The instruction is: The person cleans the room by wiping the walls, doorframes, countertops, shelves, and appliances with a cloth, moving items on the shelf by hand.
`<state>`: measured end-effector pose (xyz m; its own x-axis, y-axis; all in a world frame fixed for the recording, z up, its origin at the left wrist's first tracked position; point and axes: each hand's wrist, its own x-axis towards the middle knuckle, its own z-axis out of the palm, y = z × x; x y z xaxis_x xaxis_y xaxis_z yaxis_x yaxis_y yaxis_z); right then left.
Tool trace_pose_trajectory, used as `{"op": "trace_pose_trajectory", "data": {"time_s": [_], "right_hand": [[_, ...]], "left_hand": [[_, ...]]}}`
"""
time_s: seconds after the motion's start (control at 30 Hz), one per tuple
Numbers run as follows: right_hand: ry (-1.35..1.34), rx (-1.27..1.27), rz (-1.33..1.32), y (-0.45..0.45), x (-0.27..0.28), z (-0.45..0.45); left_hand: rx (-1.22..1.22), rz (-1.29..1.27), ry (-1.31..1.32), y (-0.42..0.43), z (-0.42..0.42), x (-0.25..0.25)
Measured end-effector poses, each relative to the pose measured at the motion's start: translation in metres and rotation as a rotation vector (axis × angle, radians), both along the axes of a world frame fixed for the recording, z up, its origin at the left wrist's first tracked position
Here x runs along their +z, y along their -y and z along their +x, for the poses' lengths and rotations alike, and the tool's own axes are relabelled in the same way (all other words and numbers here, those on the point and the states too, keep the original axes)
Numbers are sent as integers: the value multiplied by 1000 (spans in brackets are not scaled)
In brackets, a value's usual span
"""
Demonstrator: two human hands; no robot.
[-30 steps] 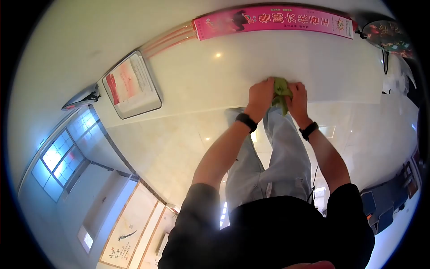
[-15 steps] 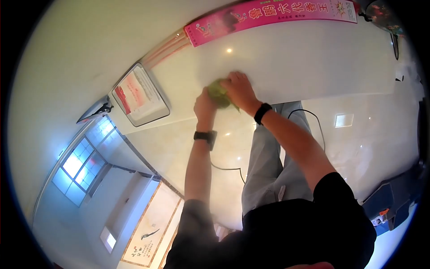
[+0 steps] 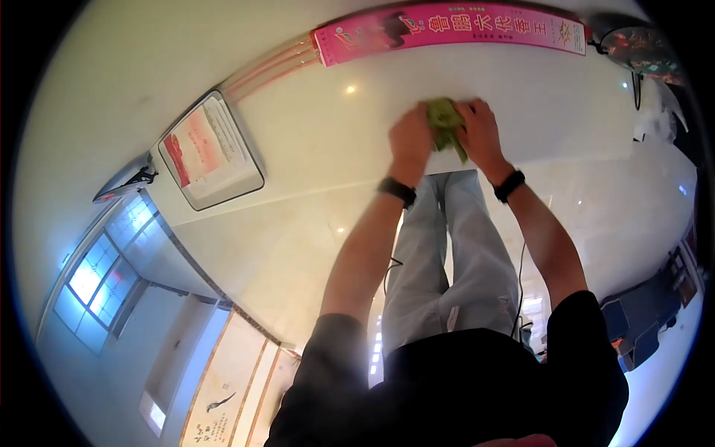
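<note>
A crumpled green cloth [image 3: 444, 119] is bunched between my two hands over the white tabletop, near its front edge. One narrow strip of it hangs down toward my legs. From the left, my left hand [image 3: 411, 140] is closed on the bundle, its fingertips partly hidden. My right hand [image 3: 480, 132] grips the opposite side with bent fingers. A dark band sits on each wrist.
At the back of the white table [image 3: 313, 138] lies a long pink box [image 3: 454, 28] with Chinese lettering, thin pink sticks [image 3: 272, 67] beside it. A tray with printed papers [image 3: 212, 153] is on the left. Clear plastic [image 3: 657, 112] lies far right.
Both hands have moved to the right in view with the green cloth, which now shows more openly between them. The camera view has also shifted and turned a little.
</note>
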<state>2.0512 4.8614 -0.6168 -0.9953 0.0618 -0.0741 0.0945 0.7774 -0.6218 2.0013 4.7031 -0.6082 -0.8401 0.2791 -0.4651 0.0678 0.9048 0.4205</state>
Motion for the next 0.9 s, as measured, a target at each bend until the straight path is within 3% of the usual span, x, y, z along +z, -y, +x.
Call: {"op": "trace_pose_trajectory", "data": {"time_s": [0.13, 0.23, 0.57, 0.67, 0.77, 0.9], "right_hand": [[177, 33, 37, -13, 14, 60], [236, 48, 17, -4, 20, 71], [220, 187, -150, 38, 11, 14], [187, 181, -173, 18, 6, 6], [173, 107, -145, -22, 17, -7], [109, -33, -49, -105, 17, 15]], "left_hand": [[-70, 107, 189, -8, 49, 9], [11, 183, 195, 4, 70, 13], [219, -104, 204, 39, 46, 37], [237, -163, 211, 15, 30, 43], [209, -84, 51, -22, 24, 26], [19, -82, 111, -112, 17, 31]]}}
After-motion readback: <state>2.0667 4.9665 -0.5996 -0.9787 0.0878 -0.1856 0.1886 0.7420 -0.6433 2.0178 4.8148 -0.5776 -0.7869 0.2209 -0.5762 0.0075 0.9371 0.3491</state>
